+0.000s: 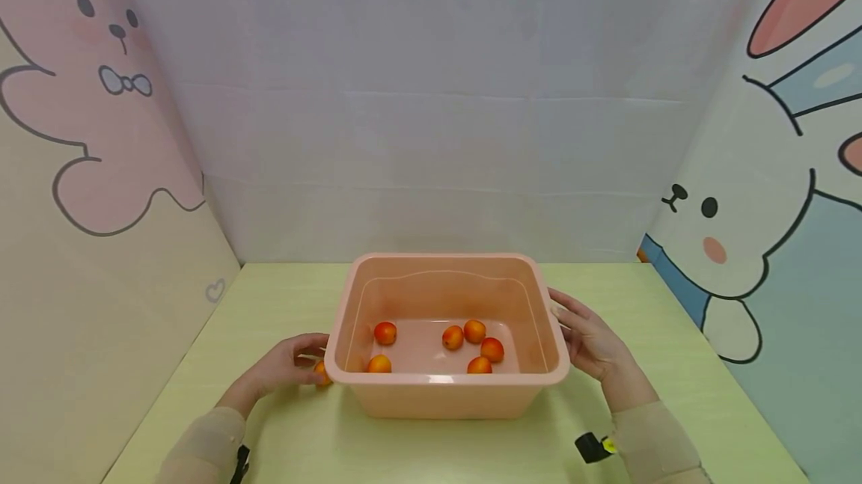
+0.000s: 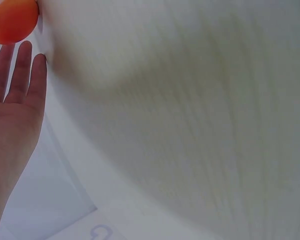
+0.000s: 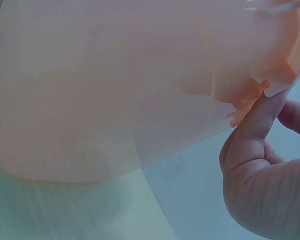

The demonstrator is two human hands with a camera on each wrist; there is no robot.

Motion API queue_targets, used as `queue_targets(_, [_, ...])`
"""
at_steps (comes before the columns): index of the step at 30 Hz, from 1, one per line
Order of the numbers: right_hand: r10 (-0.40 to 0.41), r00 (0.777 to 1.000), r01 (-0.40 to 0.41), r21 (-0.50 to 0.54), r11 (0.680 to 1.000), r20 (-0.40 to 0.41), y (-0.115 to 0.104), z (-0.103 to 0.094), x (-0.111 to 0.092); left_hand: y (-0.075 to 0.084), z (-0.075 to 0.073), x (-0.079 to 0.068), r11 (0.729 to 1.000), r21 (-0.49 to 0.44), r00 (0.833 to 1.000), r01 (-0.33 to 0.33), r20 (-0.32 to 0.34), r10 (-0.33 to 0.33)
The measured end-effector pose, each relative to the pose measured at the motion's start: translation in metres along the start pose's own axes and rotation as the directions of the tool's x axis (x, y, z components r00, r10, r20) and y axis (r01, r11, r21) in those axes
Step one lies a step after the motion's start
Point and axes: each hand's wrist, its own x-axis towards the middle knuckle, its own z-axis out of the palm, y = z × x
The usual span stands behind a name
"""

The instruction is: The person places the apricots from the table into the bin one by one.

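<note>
A pale peach plastic basin (image 1: 444, 398) stands before me with several small orange-red round fruits (image 1: 453, 337) on its floor. Outside its left wall, my left hand (image 1: 289, 364) is at another such fruit (image 1: 323, 374), partly hidden under the basin's rim. The left wrist view has that smooth fruit (image 2: 12, 21) at the tips of straight fingers (image 2: 21, 75); the thumb is out of sight. On the opposite side my right hand (image 1: 595, 342) holds the basin's right rim, a bent digit (image 3: 260, 120) hooked against the lip in the right wrist view.
The basin rests on a light yellow-green wood-grain table (image 1: 289, 297). A white cloth wall (image 1: 438, 110) closes off the back, with cartoon-printed panels (image 1: 741, 244) at both sides. A small black and yellow item (image 1: 594, 446) is by the right sleeve.
</note>
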Motion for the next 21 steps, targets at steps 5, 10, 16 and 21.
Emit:
queue_targets(5, [0.000,1.000,0.000,-0.004,1.000,0.000,0.0000,0.0002,0.0004,-0.0024,0.0006,-0.0007,0.999,0.033,1.000,0.007,-0.012,-0.007])
queue_targets(10, [-0.004,1.000,0.004,-0.003,1.000,0.018,0.0000,0.0001,-0.0003,-0.0016,0.0016,-0.0019,0.998,0.064,0.999,0.028,-0.019,-0.027])
queue_targets(16, [-0.003,1.000,0.003,-0.010,1.000,0.018,-0.0001,-0.0012,-0.0004,-0.0017,0.0019,-0.0029,0.998,0.056,0.999,0.036,-0.020,-0.034])
queue_targets(21, [0.005,1.000,-0.005,0.003,1.000,0.003,-0.0005,0.0005,0.0003,-0.0038,-0.0007,-0.0039,0.996,0.075,0.999,0.039,-0.039,-0.036])
